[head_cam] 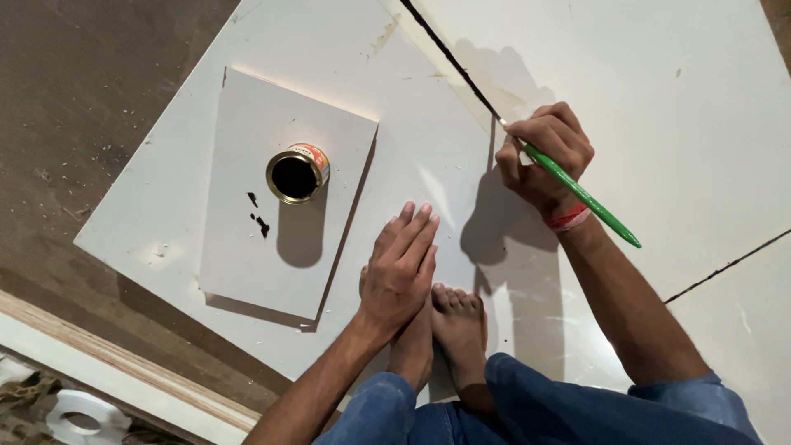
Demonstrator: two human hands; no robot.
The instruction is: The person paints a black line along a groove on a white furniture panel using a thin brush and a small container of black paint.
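— Gripping the green brush (pixel 581 194) in my right hand (pixel 544 152), tip on the dark seam (pixel 449 53) at one o'clock; left hand (pixel 400 268) flat, empty.

— Risk?

— Open paint tin (pixel 298 173) at eleven o'clock could tip if I nudge its loose board (pixel 247 247).

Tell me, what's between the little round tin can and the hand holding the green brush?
In the head view, only bare white board lies between the tin can and right hand; the left hand rests lower.
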